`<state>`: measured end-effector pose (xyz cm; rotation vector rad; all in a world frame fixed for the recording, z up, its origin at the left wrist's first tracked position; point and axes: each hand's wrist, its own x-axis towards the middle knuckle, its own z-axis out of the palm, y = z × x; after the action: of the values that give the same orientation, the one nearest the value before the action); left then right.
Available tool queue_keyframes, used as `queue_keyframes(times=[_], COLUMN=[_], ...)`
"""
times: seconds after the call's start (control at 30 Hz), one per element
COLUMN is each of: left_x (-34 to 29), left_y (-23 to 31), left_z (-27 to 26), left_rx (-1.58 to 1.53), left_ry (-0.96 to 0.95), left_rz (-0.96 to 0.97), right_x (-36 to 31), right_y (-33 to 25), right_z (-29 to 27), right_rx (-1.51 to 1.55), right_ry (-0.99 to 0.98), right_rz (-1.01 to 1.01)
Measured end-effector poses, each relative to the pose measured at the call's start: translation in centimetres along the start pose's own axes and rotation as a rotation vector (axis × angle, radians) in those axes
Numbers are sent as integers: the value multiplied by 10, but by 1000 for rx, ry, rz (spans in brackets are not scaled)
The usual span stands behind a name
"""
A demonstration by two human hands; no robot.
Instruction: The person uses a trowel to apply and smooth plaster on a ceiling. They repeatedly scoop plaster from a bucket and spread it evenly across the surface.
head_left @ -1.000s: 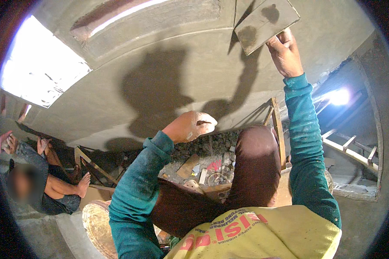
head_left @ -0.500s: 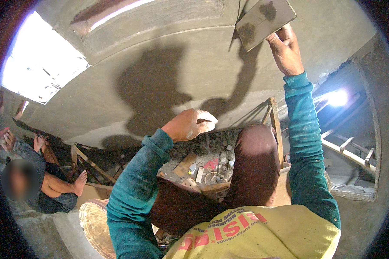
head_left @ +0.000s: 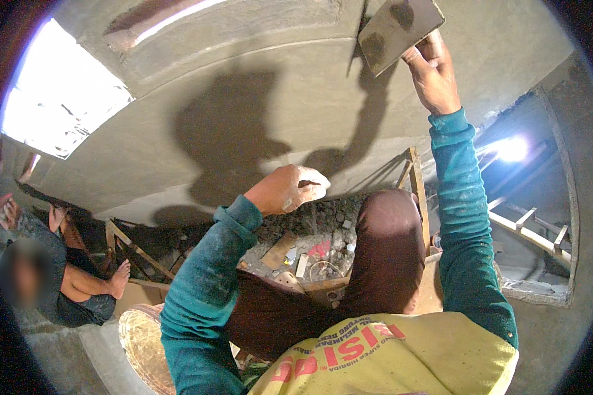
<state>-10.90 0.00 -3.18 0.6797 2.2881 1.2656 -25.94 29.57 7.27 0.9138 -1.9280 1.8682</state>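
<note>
we are up close to a grey plastered wall (head_left: 257,85), working it smooth. our right hand (head_left: 433,72) is raised high, its fingers (head_left: 420,52) closed around the lower edge of a flat trowel (head_left: 400,25), which lies tilted against the wall near the top of the picture, with a dark smear of mortar on its face. our left hand (head_left: 284,189) is lower, near the middle, curled into a loose fist against or just off the wall; something pale shows at the knuckles, but we cannot tell whether it is a tool, a lump of plaster or only dust on the skin.

both sleeves are teal, and a bent knee (head_left: 390,230) in dark brown trousers sits between the arms. past it lie rubble (head_left: 316,243) and wooden scaffold pieces (head_left: 418,191). at the lower left another person (head_left: 59,276) sits barefoot on the floor, well apart from us. a round woven basket (head_left: 141,342) sits just beside our left elbow. a bright opening (head_left: 59,105) lights the wall from the left.

to do this well, we judge the trowel should keep a shallow angle to the wall, leading edge lifted slightly, so it glides without digging. steady, even pressure through the wrist matters, with overlapping strokes. the left hand can brace us, since we seem perched above the ground.
</note>
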Motion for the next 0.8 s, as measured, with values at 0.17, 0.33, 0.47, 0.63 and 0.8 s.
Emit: queue_keyframes(times=[0.17, 0.33, 0.47, 0.63, 0.8], left_x=[0, 1, -1, 1, 0], left_y=[2, 6, 3, 7, 5], left_z=[0, -5, -5, -5, -4], left_rx=[13, 97, 81, 73, 43], left_ry=[3, -65, -56, -58, -46], left_rz=[-7, -26, -32, -21, -30], right_x=[3, 1, -15, -29, -39], right_y=[1, 1, -6, -1, 0], right_z=[-2, -9, -17, -12, -2], right_rx=[-26, 153, 168, -32, 4], right_ry=[-17, 98, 109, 133, 140], right_rz=[-28, -101, -89, -56, 9])
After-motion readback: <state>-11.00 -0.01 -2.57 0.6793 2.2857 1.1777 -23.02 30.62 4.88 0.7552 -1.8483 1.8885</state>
